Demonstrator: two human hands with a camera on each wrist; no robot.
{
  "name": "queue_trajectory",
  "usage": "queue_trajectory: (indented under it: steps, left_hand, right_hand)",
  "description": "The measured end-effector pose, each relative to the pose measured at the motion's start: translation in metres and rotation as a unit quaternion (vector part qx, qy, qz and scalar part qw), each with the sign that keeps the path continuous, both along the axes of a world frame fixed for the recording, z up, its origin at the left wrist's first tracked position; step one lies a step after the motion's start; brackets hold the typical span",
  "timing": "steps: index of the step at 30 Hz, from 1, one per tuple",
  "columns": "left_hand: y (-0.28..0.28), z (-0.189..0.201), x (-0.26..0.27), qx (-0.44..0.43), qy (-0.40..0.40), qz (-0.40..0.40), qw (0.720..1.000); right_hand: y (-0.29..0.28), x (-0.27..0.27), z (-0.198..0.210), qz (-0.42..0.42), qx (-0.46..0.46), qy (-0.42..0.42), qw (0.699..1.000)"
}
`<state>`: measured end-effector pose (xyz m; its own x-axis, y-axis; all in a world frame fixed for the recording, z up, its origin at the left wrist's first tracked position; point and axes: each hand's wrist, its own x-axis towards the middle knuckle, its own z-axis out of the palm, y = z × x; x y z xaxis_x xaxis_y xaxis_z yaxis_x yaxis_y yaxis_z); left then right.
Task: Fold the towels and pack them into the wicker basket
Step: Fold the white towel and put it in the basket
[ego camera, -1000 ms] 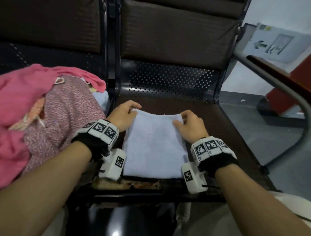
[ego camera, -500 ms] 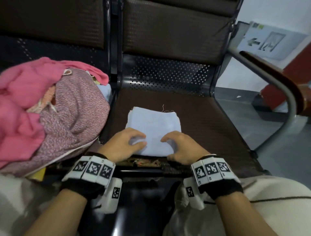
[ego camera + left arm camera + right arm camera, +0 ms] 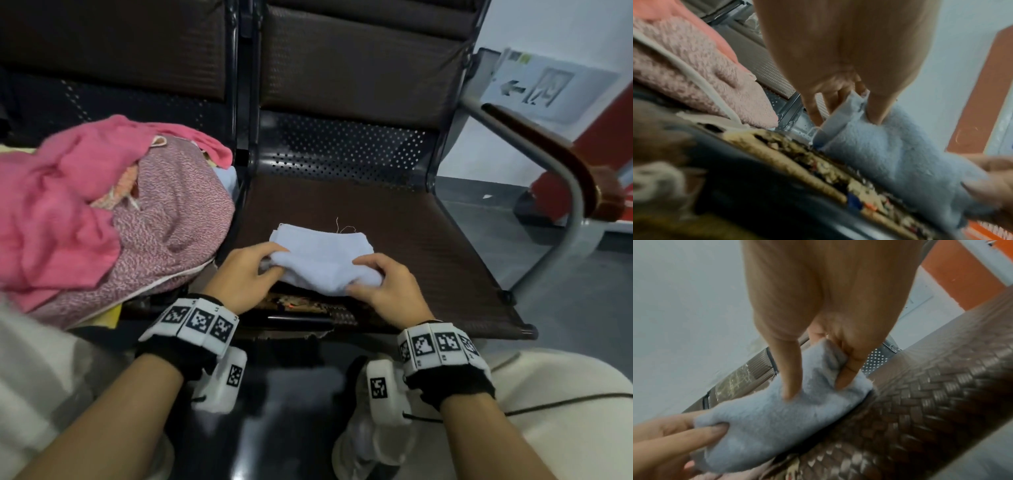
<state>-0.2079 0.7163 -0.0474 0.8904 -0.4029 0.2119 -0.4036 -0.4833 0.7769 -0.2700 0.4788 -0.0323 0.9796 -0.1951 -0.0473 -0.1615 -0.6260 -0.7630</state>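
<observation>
Since 0.5 s ago, the near edge of the towel (image 3: 322, 255) has been lifted off the seat (image 3: 428, 246) and bunched. 1 pale blue towel is gripped at its near corners by 2 hands: the left hand (image 3: 245, 274) and the right hand (image 3: 385, 291), fingers (image 3: 789, 382) clenched into the cloth. 1 heap of pink laundry (image 3: 102, 212) is piled on the next seat.

Dim, seemingly motion-blurred wrist views.
</observation>
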Motion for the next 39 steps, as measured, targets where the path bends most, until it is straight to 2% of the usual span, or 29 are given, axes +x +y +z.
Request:
queue_trajectory:
  steps: [2,5,13,16,19,21,23,25,28,31,35,39]
  left_hand:
    - [-0.004,0.003,0.01,-0.012,0.029,0.024,0.999]
    - [-0.009,0.004,0.031,0.007,0.063,0.062,0.996]
    - [-0.031,0.004,0.095,0.054,0.093,0.127,0.986]
    - [-0.038,-0.005,0.116,0.095,0.111,0.143,0.979]
    - [-0.041,-0.016,0.126,0.131,0.146,0.153,0.969]
    - [-0.039,-0.021,0.128,0.147,0.164,0.14,0.965]
    - [-0.037,-0.022,0.128,0.154,0.167,0.114,0.967]
    - [-0.035,-0.021,0.124,0.156,0.171,0.086,0.969]
    - [-0.03,-0.016,0.114,0.162,0.173,0.059,0.97]
    - [-0.025,-0.001,0.105,0.177,0.154,0.043,0.971]
    - [-0.022,0.041,0.088,0.178,0.096,-0.009,0.979]
    - [-0.034,0.097,0.062,0.128,0.034,-0.073,0.989]
  right_hand:
    - [-0.004,0.006,-0.002,0.015,-0.016,0.032,0.999]
    - [-0.016,0.023,-0.004,-0.028,-0.012,0.009,0.999]
    - [-0.031,0.088,-0.006,-0.047,-0.02,0.02,0.998]
    - [-0.033,0.105,-0.013,-0.082,-0.035,0.072,0.993]
    - [-0.037,0.111,-0.016,-0.112,-0.096,0.128,0.981]
    - [-0.039,0.114,-0.015,-0.103,-0.115,0.177,0.972]
    - [-0.038,0.116,-0.015,-0.081,-0.098,0.237,0.963]
    - [-0.035,0.118,-0.014,-0.05,-0.081,0.262,0.96]
    - [-0.029,0.116,-0.008,0.001,-0.027,0.227,0.974]
    - [-0.022,0.108,0.014,0.021,0.016,0.122,0.992]
    - [-0.009,0.096,0.067,0.067,-0.026,-0.01,0.997]
    - [0.002,0.066,0.134,0.156,-0.087,-0.091,0.98]
